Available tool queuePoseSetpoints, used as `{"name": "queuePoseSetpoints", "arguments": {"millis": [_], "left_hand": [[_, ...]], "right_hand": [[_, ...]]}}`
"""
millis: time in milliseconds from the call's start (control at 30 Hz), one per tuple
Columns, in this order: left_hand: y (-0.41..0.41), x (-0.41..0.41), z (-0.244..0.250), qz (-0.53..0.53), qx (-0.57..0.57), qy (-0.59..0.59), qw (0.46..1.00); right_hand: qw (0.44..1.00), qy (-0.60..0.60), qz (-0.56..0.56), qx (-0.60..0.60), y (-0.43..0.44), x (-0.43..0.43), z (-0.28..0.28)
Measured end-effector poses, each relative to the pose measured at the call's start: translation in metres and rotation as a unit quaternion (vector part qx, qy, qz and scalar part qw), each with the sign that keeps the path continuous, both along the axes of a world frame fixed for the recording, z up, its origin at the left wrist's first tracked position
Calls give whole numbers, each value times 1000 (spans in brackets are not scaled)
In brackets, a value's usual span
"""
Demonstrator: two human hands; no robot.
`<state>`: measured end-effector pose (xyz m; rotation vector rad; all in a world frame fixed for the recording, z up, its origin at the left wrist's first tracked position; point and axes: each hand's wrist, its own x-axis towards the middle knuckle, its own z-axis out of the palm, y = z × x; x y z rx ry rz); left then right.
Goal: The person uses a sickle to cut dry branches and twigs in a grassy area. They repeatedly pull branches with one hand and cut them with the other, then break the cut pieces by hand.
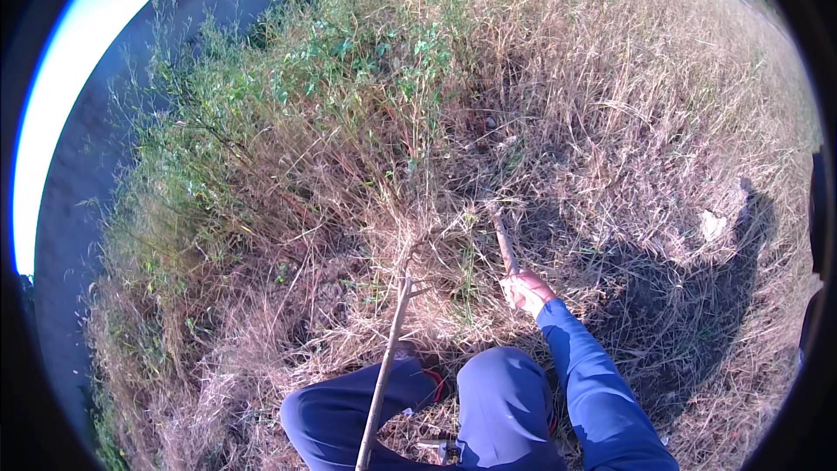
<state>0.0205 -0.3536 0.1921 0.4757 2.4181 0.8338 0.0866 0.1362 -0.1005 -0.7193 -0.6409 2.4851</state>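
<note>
My right hand (526, 292), at the end of a blue sleeve, is closed around a short wooden stick or tool handle (503, 240). The far end of that handle runs into dry grass, so I cannot tell whether a blade is fixed to it. To its left, a long wooden stick (386, 366) slants up from the bottom edge across my bent leg. Its branching tip (413, 252) reaches a clump of cut or flattened straw (435, 311). My left hand is out of view below, and the stick's near end is hidden too.
My bent knees (503, 392) in dark trousers are at the bottom. A small pale object (437, 446) lies between my legs, its kind unclear. Tall green weeds (366, 59) stand ahead and left. A whitish stone or scrap (713, 226) lies right, beside a dark shadow (680, 307).
</note>
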Motion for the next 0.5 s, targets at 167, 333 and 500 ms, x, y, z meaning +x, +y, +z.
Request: {"name": "queuePoseSetpoints", "arguments": {"millis": [167,333,500], "left_hand": [[-13,2,-3,73,33,-66,995],[-4,1,3,50,-4,-40,998],[-1,-4,-1,30,-7,-28,999]], "right_hand": [[979,-183,78,41,16,-6,-4],[976,-197,61,68,8,-1,21],[976,-200,72,43,10,1,17]]}}
